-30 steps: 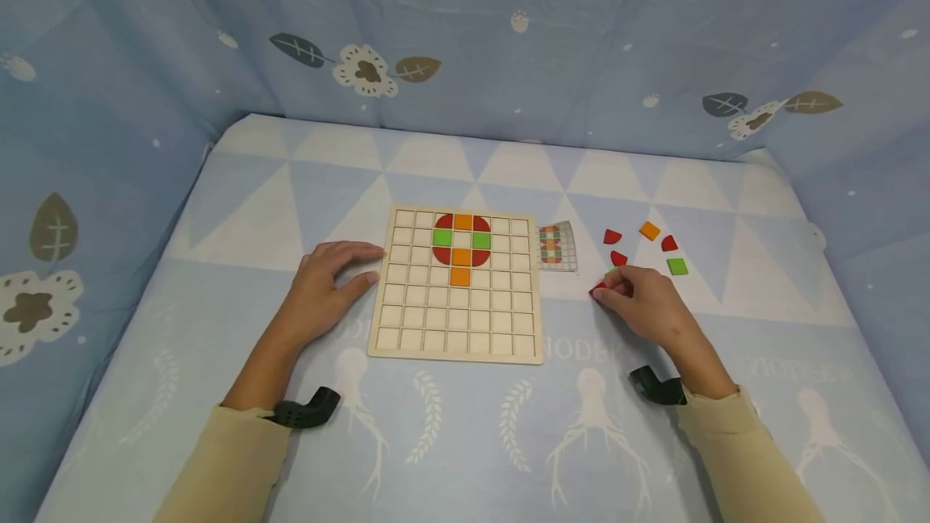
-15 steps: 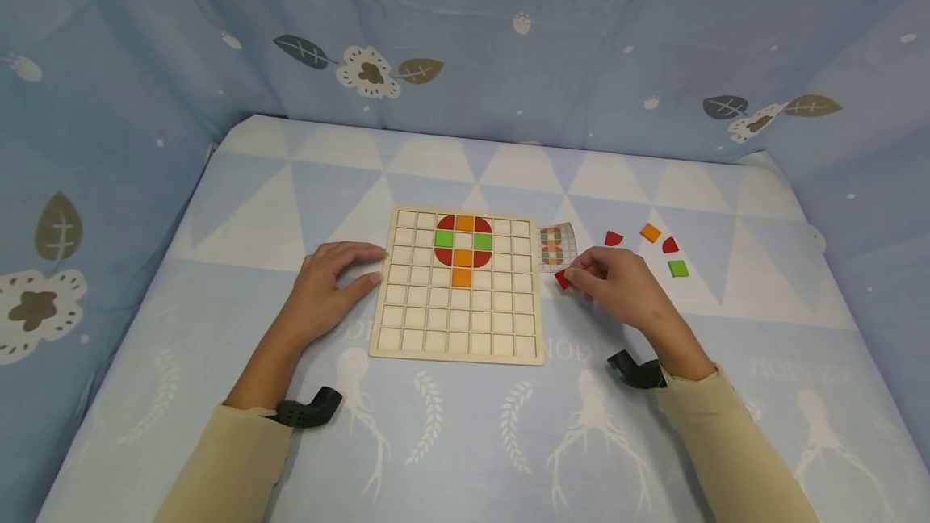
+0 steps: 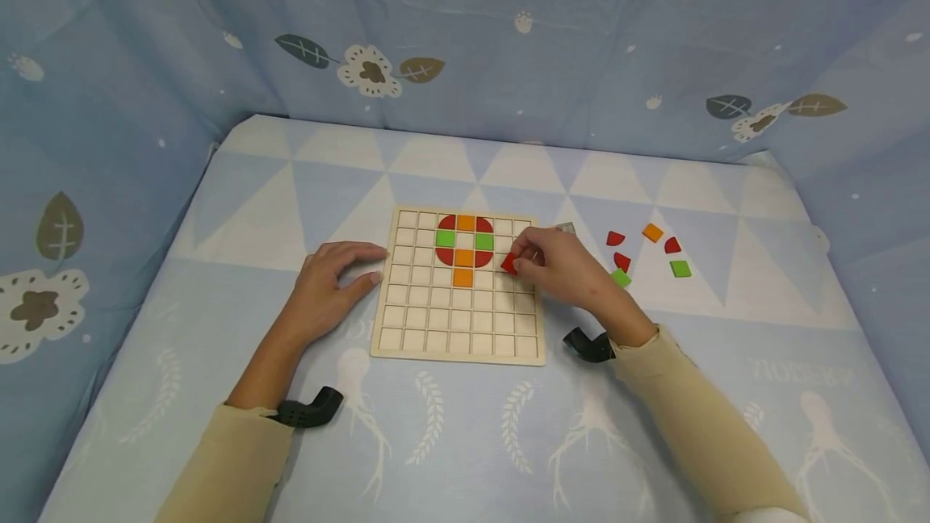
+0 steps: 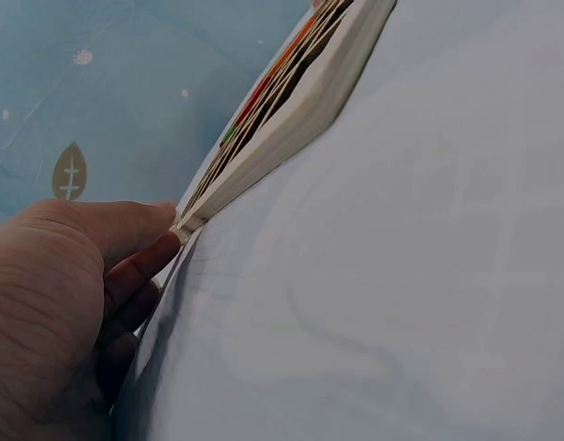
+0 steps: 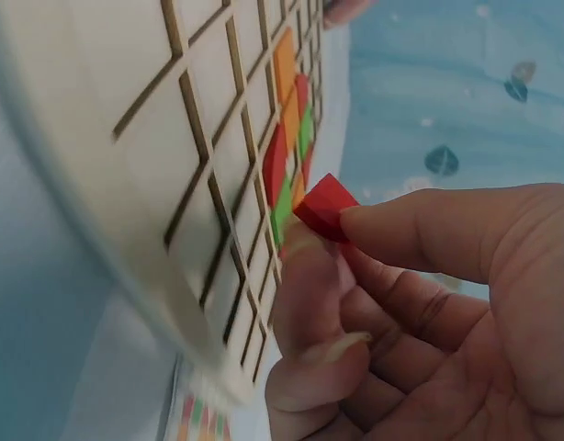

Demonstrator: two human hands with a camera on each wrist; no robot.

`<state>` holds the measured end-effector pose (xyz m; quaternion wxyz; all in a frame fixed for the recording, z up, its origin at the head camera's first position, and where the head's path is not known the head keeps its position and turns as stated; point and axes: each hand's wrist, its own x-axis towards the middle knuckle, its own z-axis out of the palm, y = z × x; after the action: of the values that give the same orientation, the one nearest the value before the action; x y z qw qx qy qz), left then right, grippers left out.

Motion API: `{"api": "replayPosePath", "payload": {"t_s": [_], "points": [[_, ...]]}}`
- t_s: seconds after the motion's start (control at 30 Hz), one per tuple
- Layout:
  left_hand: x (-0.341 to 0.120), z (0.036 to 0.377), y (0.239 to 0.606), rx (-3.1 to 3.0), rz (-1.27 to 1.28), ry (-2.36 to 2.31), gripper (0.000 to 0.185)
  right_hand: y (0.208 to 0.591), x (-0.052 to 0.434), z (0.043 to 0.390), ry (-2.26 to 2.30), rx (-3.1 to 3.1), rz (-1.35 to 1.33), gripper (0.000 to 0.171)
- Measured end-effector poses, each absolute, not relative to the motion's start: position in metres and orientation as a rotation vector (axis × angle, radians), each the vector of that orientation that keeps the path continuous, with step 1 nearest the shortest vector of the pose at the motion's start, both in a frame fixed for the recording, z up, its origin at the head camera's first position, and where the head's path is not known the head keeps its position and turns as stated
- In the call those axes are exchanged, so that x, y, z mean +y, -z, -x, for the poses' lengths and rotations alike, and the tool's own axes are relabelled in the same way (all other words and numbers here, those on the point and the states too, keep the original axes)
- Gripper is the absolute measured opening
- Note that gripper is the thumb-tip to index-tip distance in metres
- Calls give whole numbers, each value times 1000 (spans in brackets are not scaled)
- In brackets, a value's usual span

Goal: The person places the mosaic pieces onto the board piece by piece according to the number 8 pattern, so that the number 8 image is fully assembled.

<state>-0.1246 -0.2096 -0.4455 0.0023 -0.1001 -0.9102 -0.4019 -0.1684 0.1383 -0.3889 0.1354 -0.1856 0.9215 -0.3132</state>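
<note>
Nearest the viewer, two beige sleeves [image 3: 218, 458] lead to the hands over a blue patterned cloth [image 3: 465, 442]. The left hand [image 3: 327, 285] rests flat on the cloth, its fingers [image 4: 140, 262] straight and relaxed, tips touching the left edge of the wooden grid board [image 3: 425, 341] and gripping nothing. The board's recessed cells hold a small figure toward its far side: red quarter-round tiles [image 3: 446, 223] at the corners, orange squares [image 3: 465, 223] down the middle column, and green squares [image 3: 446, 239] on either flank; the cells nearer the viewer show bare wood. The right hand [image 3: 563, 265] reaches over the board's right columns, thumb and forefinger clamped on a red tile [image 3: 509, 265], which is held just above the cells to the right of the figure; the right wrist view shows the red tile [image 5: 323, 207] pinched at the fingertips [image 5: 392, 230], apart from the board. Beyond the right hand, a pattern card [image 3: 566, 227] shows only its corner. To the right of the fingers lie loose tiles [image 3: 652, 232] in red, orange and green, well apart from the board.
</note>
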Motion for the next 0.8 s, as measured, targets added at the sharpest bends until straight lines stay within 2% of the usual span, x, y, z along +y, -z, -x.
{"api": "replayPosePath", "payload": {"t_s": [0.37, 0.8], "points": [[-209, 124, 445, -2872, 290, 1238, 33, 405, 108, 174, 820, 2687, 774, 13], [-208, 124, 444, -2865, 293, 1234, 33, 403, 103, 168, 872, 2682, 677, 14]]}}
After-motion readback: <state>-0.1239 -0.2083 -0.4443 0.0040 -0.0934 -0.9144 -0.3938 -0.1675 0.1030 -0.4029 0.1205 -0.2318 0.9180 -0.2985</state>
